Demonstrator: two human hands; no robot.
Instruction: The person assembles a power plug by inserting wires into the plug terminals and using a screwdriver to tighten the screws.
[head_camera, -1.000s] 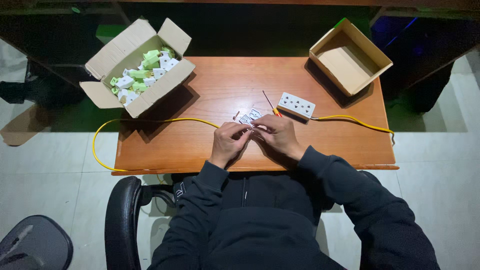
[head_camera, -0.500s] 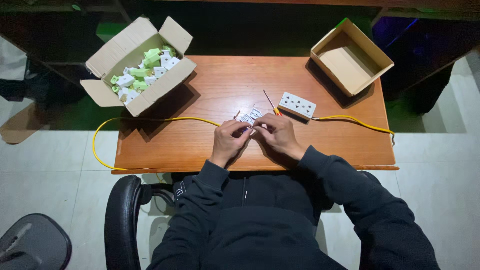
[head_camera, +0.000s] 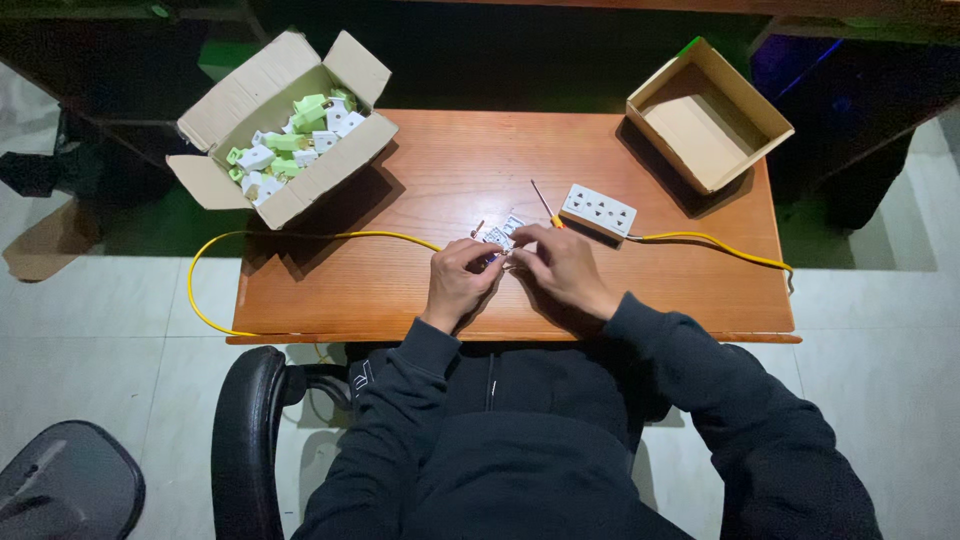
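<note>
Centrally, both hands together, pinched on small white part; socket strip, screwdriver just beyond.

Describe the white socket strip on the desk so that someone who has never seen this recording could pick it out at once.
Start at the wooden desk and find the empty cardboard box at its far right corner. Just in front of that box, beyond the right hand, lies the white socket strip. It is the only flat white rectangle with rows of holes, and a yellow cable runs from it.
</note>
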